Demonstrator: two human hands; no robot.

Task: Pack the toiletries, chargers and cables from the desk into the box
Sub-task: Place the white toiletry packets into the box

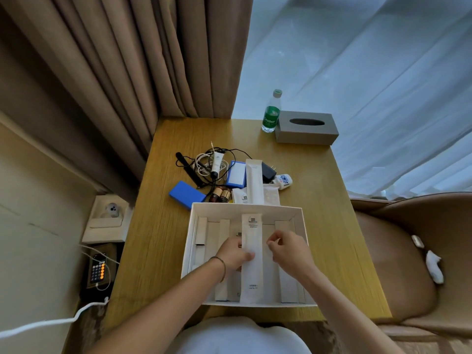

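Note:
A white open box (301, 215) sits at the desk's near edge, divided by white strips. My left hand (233, 252) grips a long white sachet (252, 277) that lies lengthwise in the box's middle. My right hand (287, 247) hovers just right of the sachet, fingers curled, holding nothing I can see. Behind the box lie a tangle of white and black cables (204, 164), a white tube (217, 164), a black charger (268, 171), two blue boxes (186, 191), a second long white sachet (253, 181), two small amber bottles (221, 194) and a small white bottle (282, 180).
A green water bottle (271, 112) and a grey tissue box (306, 127) stand at the desk's far right corner. Brown curtains hang at the back left. A tan armchair (408, 251) is to the right. A phone (98, 269) on a white cable lies low on the left.

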